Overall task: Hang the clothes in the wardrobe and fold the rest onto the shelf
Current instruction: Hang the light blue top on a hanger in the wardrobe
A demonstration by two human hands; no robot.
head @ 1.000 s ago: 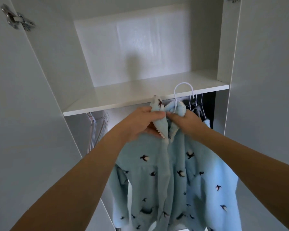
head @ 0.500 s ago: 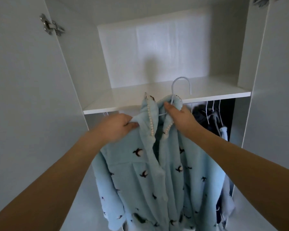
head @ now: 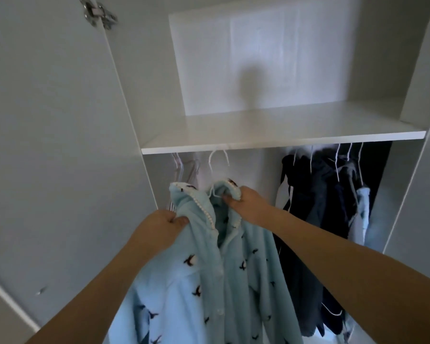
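Observation:
A light blue fleece top (head: 233, 281) with small dark birds and white-trimmed collar hangs on a white wire hanger (head: 217, 160). The hanger's hook reaches up behind the front edge of the white shelf (head: 283, 141); the rail is hidden. My left hand (head: 162, 227) grips the top's left shoulder. My right hand (head: 246, 201) grips the right side of the collar near the hanger's neck.
Several dark garments (head: 315, 219) and a pale blue one (head: 361, 214) hang on white hangers at the right. Bare hangers (head: 184, 175) hang at the left. The open wardrobe door (head: 47, 145) stands to the left, the right side panel (head: 417, 170) close by.
The hanger with the blue top has moved down from in front of the shelf to under it, into the hanging space. My left hand has slid from the collar to the shoulder.

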